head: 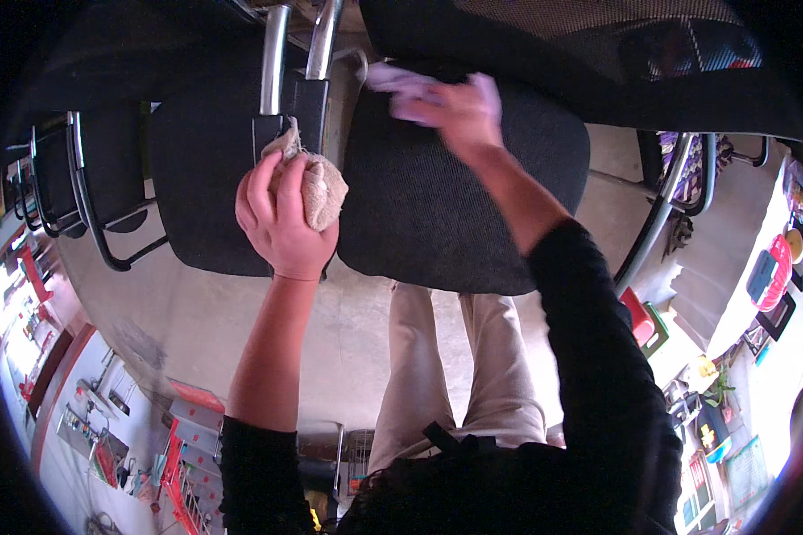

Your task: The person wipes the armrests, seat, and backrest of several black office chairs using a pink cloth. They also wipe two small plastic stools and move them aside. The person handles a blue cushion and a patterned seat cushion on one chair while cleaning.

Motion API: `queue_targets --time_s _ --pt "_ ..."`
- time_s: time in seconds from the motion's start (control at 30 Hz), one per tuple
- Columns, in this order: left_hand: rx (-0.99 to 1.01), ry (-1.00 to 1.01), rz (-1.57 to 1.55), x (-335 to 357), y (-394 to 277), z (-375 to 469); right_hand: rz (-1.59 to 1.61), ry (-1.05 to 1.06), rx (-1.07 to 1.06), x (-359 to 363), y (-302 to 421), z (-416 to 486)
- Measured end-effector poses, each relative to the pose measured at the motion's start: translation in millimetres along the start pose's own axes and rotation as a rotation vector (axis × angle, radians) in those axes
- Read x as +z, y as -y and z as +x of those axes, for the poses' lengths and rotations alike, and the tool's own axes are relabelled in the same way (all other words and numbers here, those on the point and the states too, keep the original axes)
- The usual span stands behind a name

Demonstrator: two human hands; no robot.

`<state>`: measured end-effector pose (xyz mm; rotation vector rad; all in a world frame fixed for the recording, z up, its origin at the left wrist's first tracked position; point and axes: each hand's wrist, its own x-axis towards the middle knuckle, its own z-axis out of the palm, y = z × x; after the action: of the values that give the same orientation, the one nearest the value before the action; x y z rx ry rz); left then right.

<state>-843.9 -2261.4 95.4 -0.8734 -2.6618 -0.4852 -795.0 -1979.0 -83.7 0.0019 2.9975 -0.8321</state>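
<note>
My left hand [281,214] grips a bunched beige cloth [326,194] over the black armrest [313,114] between two chairs. Above that armrest rise chromed metal tubes [276,60]. My right hand [465,117], blurred, holds a pale purple cloth [408,90] over the rear part of a black fabric chair seat [455,207]. The beige cloth hides part of the armrests. Another black chair seat [201,180] lies to the left of my left hand.
More black chairs with metal frames [83,180] stand at the left. A mesh chair back [575,33] rises beyond the seat. Another chair's curved metal frame [656,207] is at the right, near a table with a pale cover [723,261]. Red shelving [174,468] stands at lower left.
</note>
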Motion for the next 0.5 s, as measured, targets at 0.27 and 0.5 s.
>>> queue_targets --time_s 0.27,0.5 --pt "-0.042 0.021 0.007 0 0 -4 -0.415 -0.160 0.984 1 -5 -172" --pt "-0.044 -0.038 -0.032 5 0 -4 0.028 0.232 0.343 -46 49 -93"
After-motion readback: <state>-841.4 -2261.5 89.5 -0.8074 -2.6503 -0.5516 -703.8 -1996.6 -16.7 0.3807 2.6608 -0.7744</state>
